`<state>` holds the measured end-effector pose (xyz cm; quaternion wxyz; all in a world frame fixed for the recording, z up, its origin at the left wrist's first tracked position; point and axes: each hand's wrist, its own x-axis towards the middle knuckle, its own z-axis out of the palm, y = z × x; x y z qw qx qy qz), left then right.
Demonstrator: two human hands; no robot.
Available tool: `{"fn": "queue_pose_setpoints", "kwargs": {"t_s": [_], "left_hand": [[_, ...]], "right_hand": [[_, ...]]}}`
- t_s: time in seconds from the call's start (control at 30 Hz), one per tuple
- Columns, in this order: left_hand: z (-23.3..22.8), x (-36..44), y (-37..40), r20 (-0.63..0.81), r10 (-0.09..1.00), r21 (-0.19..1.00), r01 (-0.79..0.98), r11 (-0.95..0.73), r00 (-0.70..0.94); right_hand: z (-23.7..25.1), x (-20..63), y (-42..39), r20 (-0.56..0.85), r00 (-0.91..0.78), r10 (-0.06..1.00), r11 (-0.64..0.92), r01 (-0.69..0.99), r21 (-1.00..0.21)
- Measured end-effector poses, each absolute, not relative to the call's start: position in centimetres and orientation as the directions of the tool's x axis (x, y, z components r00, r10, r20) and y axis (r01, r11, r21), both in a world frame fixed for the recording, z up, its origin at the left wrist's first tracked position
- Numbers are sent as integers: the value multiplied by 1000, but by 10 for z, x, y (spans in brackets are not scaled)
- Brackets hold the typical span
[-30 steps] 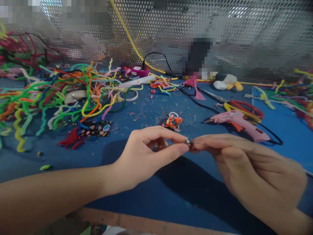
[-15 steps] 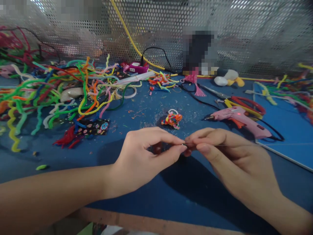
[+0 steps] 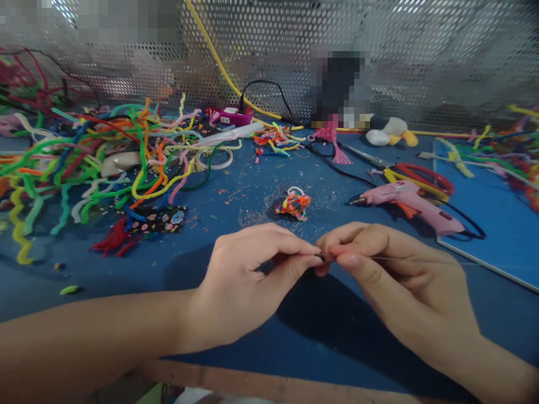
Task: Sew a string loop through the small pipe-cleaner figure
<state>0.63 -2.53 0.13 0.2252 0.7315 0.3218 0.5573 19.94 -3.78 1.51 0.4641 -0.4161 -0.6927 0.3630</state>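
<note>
left hand and right hand fingertip to fingertip, pinching small dark piece (blurred)

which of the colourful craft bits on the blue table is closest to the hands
The small multicoloured woven piece, lying alone just beyond the fingertips of both hands. The pipe-cleaner heap and the scrap pile lie farther back.

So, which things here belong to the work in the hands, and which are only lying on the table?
In hand:
left hand and right hand, pinching one small dark piece, hard to make out.

Lying about:
glue gun
scissors
pipe cleaners
colourful knot
patterned cloth
</note>
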Motion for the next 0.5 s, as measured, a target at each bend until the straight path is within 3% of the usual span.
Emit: {"fn": "queue_pose_setpoints", "kwargs": {"t_s": [0.5], "left_hand": [[0,8,-25,606,776,754,186,-630,173]], "right_hand": [[15,197,-35,378,-228,897,432,277,-858]]}}
